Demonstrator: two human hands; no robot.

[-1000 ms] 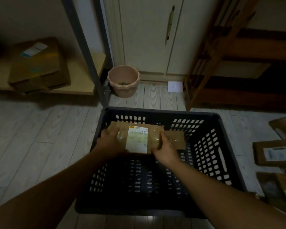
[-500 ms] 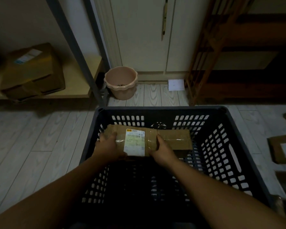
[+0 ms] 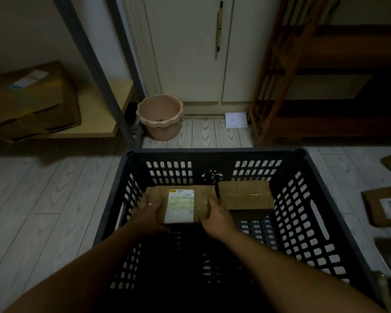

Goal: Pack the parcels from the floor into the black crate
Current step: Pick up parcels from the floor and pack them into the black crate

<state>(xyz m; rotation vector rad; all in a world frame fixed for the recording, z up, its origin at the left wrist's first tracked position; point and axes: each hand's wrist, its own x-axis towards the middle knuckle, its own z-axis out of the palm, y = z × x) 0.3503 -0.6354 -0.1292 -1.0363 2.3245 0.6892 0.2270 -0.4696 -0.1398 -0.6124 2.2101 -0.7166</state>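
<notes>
The black slotted crate stands on the floor in front of me. Deep inside it, near the far wall, I hold a brown cardboard parcel with a white label. My left hand grips its left end and my right hand grips its right end. A second, plain brown parcel lies in the crate right beside it on the right, touching or nearly touching. More brown parcels lie on the floor to the right of the crate.
A pink bucket stands on the floor beyond the crate. A low shelf at the left carries a large cardboard box, with a grey metal post beside it. A wooden rack and white cabinet doors stand behind.
Both hands have lowered the labelled parcel deeper into the crate, down beside the plain parcel. The camera has moved closer over the crate.
</notes>
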